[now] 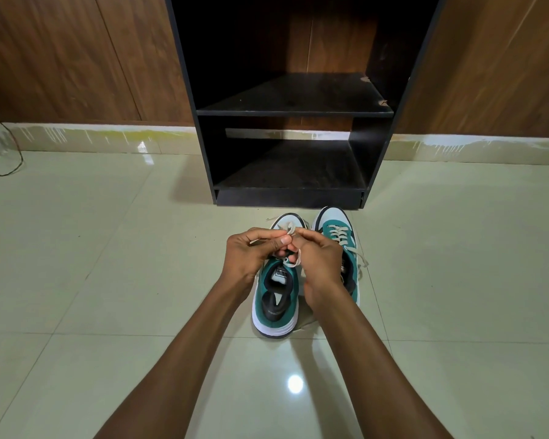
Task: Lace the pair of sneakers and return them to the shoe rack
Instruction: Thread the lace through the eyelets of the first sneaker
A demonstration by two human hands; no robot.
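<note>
Sneakers: 2 teal-and-white shoes side by side on the tiled floor [76,248], toes toward the shoe rack [292,112], just in front of its base.
Left sneaker [274,299]: nearer the camera, heel toward the person, tongue up, its lace [288,229] gathered above the toe end.
Right sneaker [338,229]: touching or just beside the left one, already laced across the front, loose ends trailing off its right side.
Left hand [251,251]: fingers curled tight, thumb and forefinger pinching the cream lace.
Right hand [317,255]: fingers bent in, pinching the same lace; a loop hangs below the fingertips.
Knot: possibly a bow forming, but the fingers hide it.
Shoe rack: black, 2 open shelves, against a wood-panel wall [61,58].
Cable [13,153]: thin, dark, far left on the floor.
</note>
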